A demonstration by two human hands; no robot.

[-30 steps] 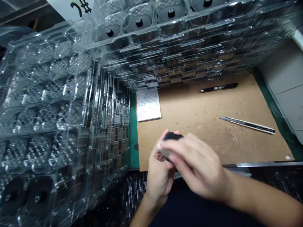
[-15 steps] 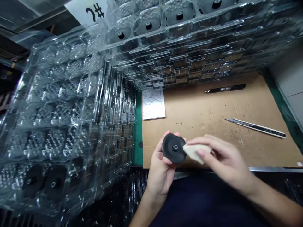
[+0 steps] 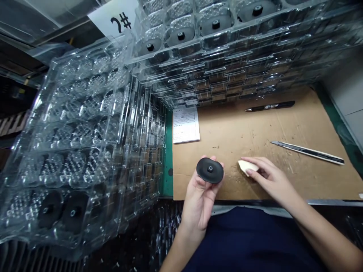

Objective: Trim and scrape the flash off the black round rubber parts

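Note:
A black oval part with a small raised hub at its centre rests on the fingertips of my left hand, which grips it from below, over the front edge of the cardboard. To its right, my right hand pinches a cream-coloured pad between thumb and fingers. A gap separates the pad from the black part. Similar black parts sit in the near row of the clear tray stack at the left.
Cardboard covers the green work surface. On it lie a printed paper, a black pen and a slim cutter knife. Another clear tray stack holding black parts stands along the back. A "2#" sign is behind.
My right hand has drawn the pad away to the right, off the black part. My left hand has tilted the part, so it looks flatter. The view has shifted slightly.

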